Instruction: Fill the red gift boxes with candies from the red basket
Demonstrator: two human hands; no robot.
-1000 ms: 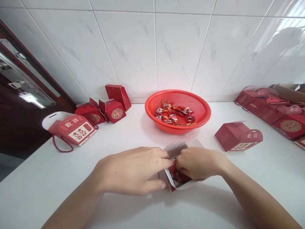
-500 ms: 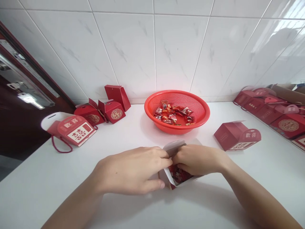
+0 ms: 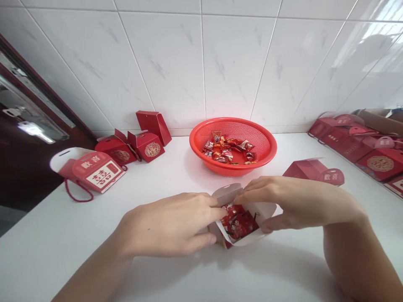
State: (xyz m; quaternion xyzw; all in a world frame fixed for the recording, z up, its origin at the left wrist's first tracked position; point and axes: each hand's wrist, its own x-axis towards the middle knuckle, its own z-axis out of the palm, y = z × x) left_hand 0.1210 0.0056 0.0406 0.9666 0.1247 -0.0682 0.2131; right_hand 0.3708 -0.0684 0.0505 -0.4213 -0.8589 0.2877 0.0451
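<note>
A small red candy box with a white inside stands with its top flaps raised on the white table in front of me. Red-wrapped candies fill its bottom. My left hand grips the left side of the box, fingertips over the rim and thumb low on the outside. My right hand is at the right side, its fingers at the far flap and its thumb against the right flap, holding the box between them. Behind the box, a red plastic basket contains several wrapped candies.
At the left are a box with a cord handle and several red boxes. A red box stands to the right, partly behind my right hand. More boxes line the far right. A tiled wall bounds the back.
My right hand has come up out of the box and shifted right onto its flaps, uncovering the candies inside. My left hand stays on the left side.
</note>
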